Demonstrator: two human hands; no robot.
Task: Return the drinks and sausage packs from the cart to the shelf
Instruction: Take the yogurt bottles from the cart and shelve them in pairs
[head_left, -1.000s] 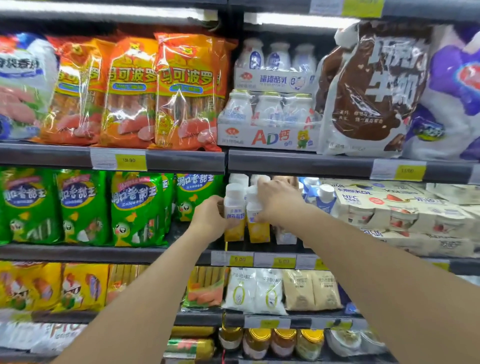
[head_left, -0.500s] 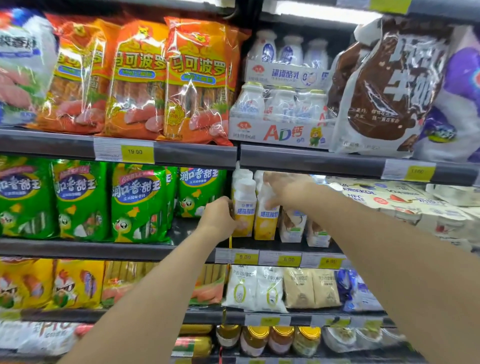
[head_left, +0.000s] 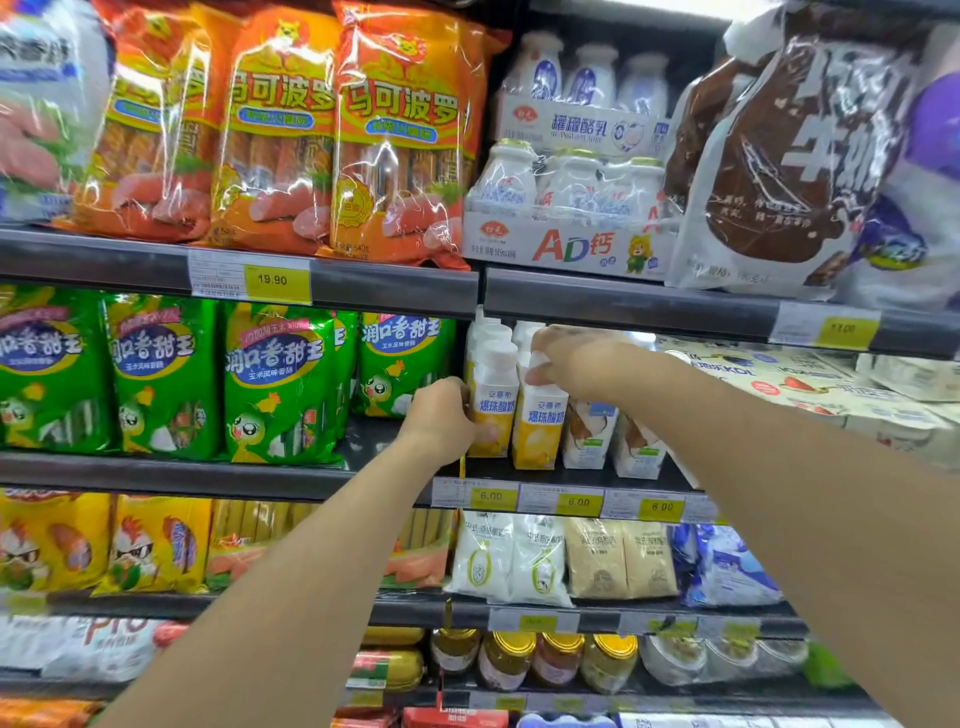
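Two yellow-and-white yogurt drink bottles stand side by side on the middle shelf (head_left: 571, 475). My left hand (head_left: 441, 418) wraps the side of the left bottle (head_left: 493, 402). My right hand (head_left: 576, 361) grips the top of the right bottle (head_left: 540, 431), covering its cap. More bottles of the same kind stand behind them. Green sausage packs (head_left: 275, 384) fill the same shelf to the left, and orange sausage packs (head_left: 400, 135) hang on the shelf above. The cart is out of view.
White drink cartons (head_left: 589, 439) stand right of the bottles, with flat yogurt boxes (head_left: 810, 384) further right. Above are AD milk multipacks (head_left: 566, 208) and a brown milk bag (head_left: 789, 150). Below are milk pouches (head_left: 514, 561), yellow sausage packs (head_left: 150, 545) and jars (head_left: 509, 657).
Both hands have pushed the two bottles a little deeper onto the shelf, and my view has moved closer and tilted down slightly. The right hand now sits on top of its bottle.
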